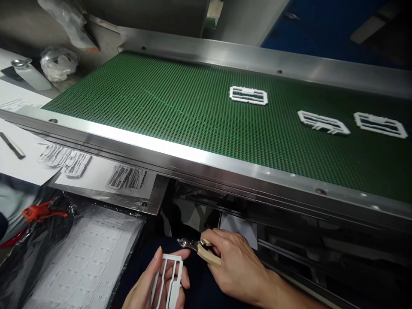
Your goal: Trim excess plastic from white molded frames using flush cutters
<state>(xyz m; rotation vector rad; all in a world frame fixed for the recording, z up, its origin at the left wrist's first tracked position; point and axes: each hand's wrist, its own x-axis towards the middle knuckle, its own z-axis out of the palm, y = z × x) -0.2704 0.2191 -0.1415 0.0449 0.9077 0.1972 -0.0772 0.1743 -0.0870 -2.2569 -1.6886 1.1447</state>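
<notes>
Beside a green conveyor belt (199,107), a worker trims a white plastic frame (170,279).
Left hand (151,283) grips the frame, right hand (234,266) is closed on cutters (196,246); a slip could nick fingers.

Factory floor, a moulding or finishing line. Ahead of the fingers (206,238) runs a wide green studded conveyor belt (180,103) in a brushed steel frame (167,156), carrying three identical white plastic frames (248,95) spaced out on it, same type as the white frame (170,277) pinched in the left hand (154,283). The right hand (234,264) grips small cutters (196,246) with the blades just beside that part. Left of the fingers, stacks of trimmed parts (66,159) on paper sheets, a bagged tray of white mouldings (86,257) and orange-handled snips (40,212). Bare metal machine panels behind the belt.
</notes>
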